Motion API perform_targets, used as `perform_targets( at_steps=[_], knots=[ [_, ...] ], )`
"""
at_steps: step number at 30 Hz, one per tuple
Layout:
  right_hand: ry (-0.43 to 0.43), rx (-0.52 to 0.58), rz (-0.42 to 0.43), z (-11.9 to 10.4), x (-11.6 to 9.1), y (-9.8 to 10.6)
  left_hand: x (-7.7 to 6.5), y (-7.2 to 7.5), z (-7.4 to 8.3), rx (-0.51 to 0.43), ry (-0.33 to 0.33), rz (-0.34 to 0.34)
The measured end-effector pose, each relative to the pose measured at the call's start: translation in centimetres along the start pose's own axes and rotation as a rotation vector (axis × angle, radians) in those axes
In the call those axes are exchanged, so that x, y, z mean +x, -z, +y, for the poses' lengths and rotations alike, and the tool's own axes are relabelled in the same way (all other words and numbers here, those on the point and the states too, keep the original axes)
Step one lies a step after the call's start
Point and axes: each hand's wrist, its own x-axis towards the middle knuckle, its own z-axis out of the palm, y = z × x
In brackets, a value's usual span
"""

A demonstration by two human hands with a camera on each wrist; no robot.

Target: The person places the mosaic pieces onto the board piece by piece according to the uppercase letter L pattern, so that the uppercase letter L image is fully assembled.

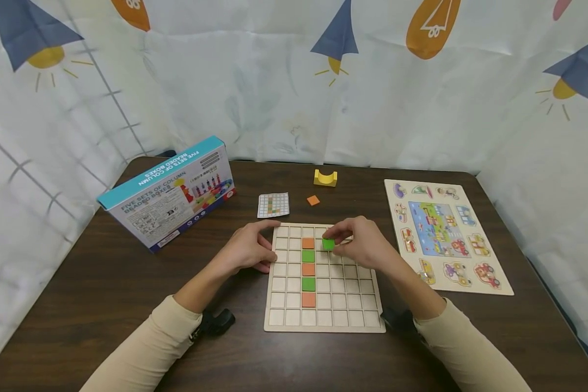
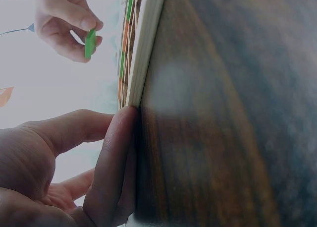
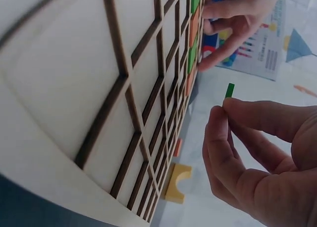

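A shallow wooden grid board [image 1: 281,321] lies on the table, with orange and green square tiles alternating down one column. My left hand [image 1: 250,247] rests at its upper left edge, fingertips touching the rim; in the left wrist view the nearest finger [image 2: 116,152] lies fairly straight against the board's side. Between thumb and fingers, my right hand [image 1: 365,242] pinches a green square tile [image 1: 328,244] above the grid's upper part, right of the filled column. The right wrist view shows this tile [image 3: 230,90] edge-on, raised off the board.
Behind the board are a small grid pattern card [image 1: 273,205], a loose orange tile [image 1: 313,200] and a yellow arched block [image 1: 325,178]. A printed box [image 1: 176,190] stands at the left. On the right lies a vehicle picture puzzle board [image 1: 402,218]. A white patterned curtain [image 1: 274,71] hangs behind the table.
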Motion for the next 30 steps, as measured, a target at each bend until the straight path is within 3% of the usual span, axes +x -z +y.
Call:
perform_targets(
  at_steps=[16,30],
  knots=[
    [-0.005,-0.028,-0.068,-0.7,-2.4,-0.6,0.1,0.0,0.1,0.011,0.012,0.001],
    [0.047,-0.045,-0.135,-1.4,-3.7,-1.2,0.0,0.1,0.1,0.016,0.014,-0.006]
  ],
)
